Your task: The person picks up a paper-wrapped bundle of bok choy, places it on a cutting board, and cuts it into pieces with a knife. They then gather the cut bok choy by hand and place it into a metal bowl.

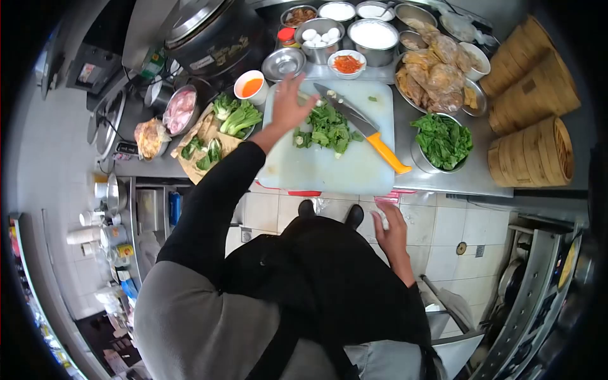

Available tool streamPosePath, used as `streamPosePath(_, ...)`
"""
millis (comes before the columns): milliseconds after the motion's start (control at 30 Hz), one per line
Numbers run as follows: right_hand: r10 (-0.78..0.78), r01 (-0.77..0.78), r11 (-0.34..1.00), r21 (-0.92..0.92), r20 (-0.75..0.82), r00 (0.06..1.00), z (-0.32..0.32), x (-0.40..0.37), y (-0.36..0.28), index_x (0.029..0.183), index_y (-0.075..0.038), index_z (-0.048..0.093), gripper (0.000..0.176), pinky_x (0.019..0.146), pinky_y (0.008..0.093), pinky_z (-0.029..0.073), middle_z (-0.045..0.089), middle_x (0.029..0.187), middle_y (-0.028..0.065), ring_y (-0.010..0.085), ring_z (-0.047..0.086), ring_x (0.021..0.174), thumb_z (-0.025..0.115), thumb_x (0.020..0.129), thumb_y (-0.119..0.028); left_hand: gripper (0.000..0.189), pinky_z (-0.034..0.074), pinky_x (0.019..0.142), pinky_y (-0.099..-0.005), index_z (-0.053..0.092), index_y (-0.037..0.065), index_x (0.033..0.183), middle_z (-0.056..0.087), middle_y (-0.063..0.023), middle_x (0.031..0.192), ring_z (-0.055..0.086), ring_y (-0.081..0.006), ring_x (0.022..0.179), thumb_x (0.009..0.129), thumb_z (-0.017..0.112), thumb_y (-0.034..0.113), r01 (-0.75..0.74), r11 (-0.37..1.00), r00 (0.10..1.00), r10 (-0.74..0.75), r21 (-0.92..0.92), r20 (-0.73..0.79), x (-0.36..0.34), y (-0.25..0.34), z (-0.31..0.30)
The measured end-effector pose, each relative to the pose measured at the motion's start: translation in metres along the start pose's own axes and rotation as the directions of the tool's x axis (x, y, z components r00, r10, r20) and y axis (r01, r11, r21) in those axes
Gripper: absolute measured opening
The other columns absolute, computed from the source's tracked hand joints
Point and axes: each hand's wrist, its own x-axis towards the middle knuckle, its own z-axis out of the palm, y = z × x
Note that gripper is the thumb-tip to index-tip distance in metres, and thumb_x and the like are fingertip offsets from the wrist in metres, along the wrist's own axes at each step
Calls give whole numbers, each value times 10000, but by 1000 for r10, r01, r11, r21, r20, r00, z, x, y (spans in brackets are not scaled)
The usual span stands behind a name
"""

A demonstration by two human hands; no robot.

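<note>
My left hand (291, 106) is stretched over the upper left of the white cutting board (310, 174), fingers apart, with nothing visible in it. Just right of it lies a pile of chopped leafy greens (330, 128). A knife (373, 139) with a yellow handle rests on the board beside the pile, its handle slanting past the right edge. Small pale bits cling to the blade. My right hand (391, 231) hangs in the air in front of the counter, below the board's right corner, fingers loosely bent and apart, holding nothing I can see.
Left of the board, bok choy (240, 118) lies on brown paper (193, 166) near a cup of orange liquid (251, 87). A bowl of greens (442, 142) stands at right, before bamboo steamers (531, 155). Behind are a bowl of eggs (320, 39) and bagged food (437, 69).
</note>
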Motion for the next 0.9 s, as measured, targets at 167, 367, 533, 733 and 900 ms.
streamPosePath(167, -86, 118, 946, -302, 118, 989, 50, 115, -4, 1378, -13, 529, 575, 1088, 511, 399, 516, 1429, 252, 431, 495, 1314, 742, 875, -190, 667, 404, 1089, -519, 643, 258, 1366, 641, -155, 1289, 560, -406, 1243, 873, 605, 707, -166, 985, 855, 169, -50, 491, -11, -54, 17)
streamPosePath(367, 90, 19, 786, -618, 145, 985, 63, 189, 38, 1268, -171, 673, 332, 1045, 554, 337, 581, 1351, 105, 279, 539, 1273, 667, 939, -215, 1009, 126, 1215, -655, 304, 271, 1627, 273, -138, 1678, 188, -507, 1526, 843, 407, 898, 72, 993, 813, -111, 89, 572, -83, 3, -35)
streamPosePath(533, -222, 249, 831, -498, 113, 968, 51, 196, 11, 1195, -62, 682, 264, 966, 451, 450, 625, 1238, 146, 326, 601, 1142, 692, 956, -174, 573, 383, 1117, -536, 586, 141, 1422, 542, -193, 1450, 486, -427, 1349, 940, 665, 440, 181, 907, 983, -160, -381, 87, -129, -36, -110)
streamPosePath(733, -60, 103, 983, -152, 261, 964, 94, 143, -73, 1086, 9, 683, 157, 754, 346, 533, 675, 979, 144, 242, 660, 839, 689, 943, -54, 446, 446, 986, -504, 613, 76, 1241, 616, -203, 1202, 562, -415, 1138, 800, 675, 67, 568, 817, 785, -505, 93, -359, -219, -205, -222)
streamPosePath(900, 100, -138, 988, 65, 408, 908, 173, 117, -94, 1034, 7, 695, 124, 640, 295, 525, 692, 788, 110, 189, 648, 654, 721, 937, -65, 660, 436, 1043, -487, 560, 89, 1401, 610, -197, 1317, 555, -393, 1221, 801, 795, 234, 555, 812, 810, -479, 181, -338, -207, -320, -271)
